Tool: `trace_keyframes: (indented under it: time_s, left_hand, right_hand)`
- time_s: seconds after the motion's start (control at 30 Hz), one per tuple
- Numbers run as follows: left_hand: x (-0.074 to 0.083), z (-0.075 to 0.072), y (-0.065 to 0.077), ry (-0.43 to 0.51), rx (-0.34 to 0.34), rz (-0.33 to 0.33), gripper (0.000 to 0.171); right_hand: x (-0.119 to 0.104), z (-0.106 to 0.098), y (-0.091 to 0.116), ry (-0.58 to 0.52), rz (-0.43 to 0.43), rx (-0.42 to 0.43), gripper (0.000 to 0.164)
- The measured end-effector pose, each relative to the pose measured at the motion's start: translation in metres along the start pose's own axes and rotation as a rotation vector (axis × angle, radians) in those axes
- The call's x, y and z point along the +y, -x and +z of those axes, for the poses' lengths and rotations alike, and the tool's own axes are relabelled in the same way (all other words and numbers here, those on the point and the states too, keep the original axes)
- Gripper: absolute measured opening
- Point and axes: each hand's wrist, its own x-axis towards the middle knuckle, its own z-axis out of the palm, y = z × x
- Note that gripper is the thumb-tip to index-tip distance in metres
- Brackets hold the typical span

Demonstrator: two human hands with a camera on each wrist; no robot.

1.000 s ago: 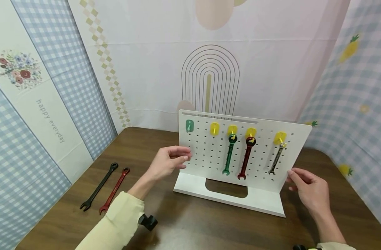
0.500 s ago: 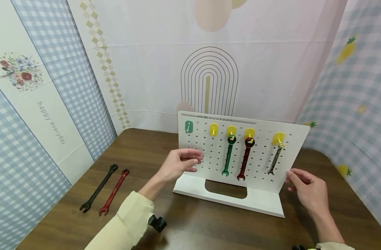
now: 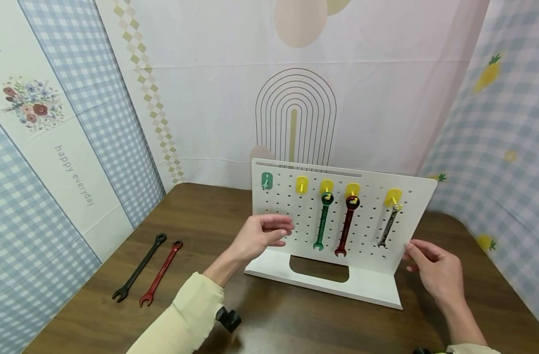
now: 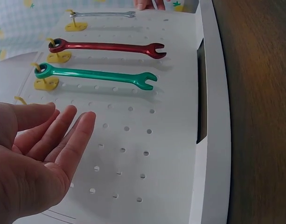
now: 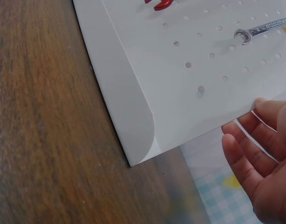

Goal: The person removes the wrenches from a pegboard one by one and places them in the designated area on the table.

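Note:
A white pegboard stand (image 3: 411, 216) stands upright on the table. My right hand (image 3: 439, 273) holds its right edge, thumb in front and fingers behind. My left hand (image 3: 261, 238), palm inward and fingers loosely extended, hovers before the board's lower left part and holds nothing. From yellow hooks hang a green combination wrench (image 3: 323, 223), a dark red one (image 3: 347, 227) and a smaller silver one (image 3: 388, 227). In the left wrist view the green wrench (image 4: 96, 74) lies beyond my fingertips. A yellow hook (image 3: 301, 185) and a green hook (image 3: 267, 181) carry nothing.
On the wooden table (image 3: 269, 324) to the left lie a black wrench (image 3: 139, 268) and a red wrench (image 3: 161, 273), side by side. Behind the board hangs a white patterned cloth (image 3: 207, 113). Checked cloths (image 3: 486, 147) enclose the sides.
My left hand has moved rightward from the board's left edge to in front of its lower left part. My right hand stays at the right edge; the wrenches hang as before.

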Motion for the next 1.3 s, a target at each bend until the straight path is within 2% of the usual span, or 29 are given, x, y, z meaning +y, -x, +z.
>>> trace_keyframes:
  time_s: [0.83, 1.13, 1.3]
  left_hand:
    - [-0.002, 0.019, -0.007, -0.001, -0.065, 0.036, 0.038]
    - [-0.005, 0.033, -0.016, -0.008, -0.054, 0.06, 0.041]
    - [-0.006, 0.038, -0.019, -0.018, -0.052, 0.05, 0.04]
  right_hand:
    - [-0.003, -0.001, 0.003, 0.029, 0.011, -0.002, 0.041]
    - [-0.004, -0.002, 0.004, 0.019, 0.01, 0.0, 0.041]
    - [-0.005, -0.002, 0.005, 0.006, 0.008, -0.002, 0.041]
